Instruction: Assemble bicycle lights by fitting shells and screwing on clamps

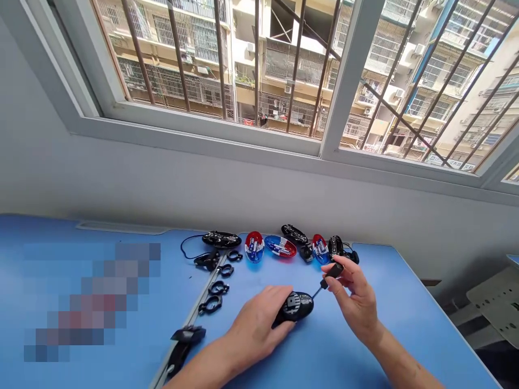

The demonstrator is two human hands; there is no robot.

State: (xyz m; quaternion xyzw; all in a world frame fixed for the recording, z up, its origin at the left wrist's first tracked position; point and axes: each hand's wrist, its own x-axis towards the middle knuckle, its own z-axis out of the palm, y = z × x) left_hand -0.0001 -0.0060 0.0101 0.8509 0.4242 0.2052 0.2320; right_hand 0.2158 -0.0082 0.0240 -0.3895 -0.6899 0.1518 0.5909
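My left hand is wrapped round a glossy black oval casing with a silver grille pattern on top, holding it down on the blue table. Part of the casing is hidden under my fingers. In my right hand, thumb and fingers pinch the black handle of a small screwdriver. Its thin shaft slants down to the left, and the tip meets or nearly meets the casing's right end. Whether it sits in a screw I cannot tell.
Along the wall lie red-and-blue oval cases, a black oval unit with a cord and other black units. Several black ring clamps line the table seam, with a black bracket-like part nearer. A blurred patch covers the left.
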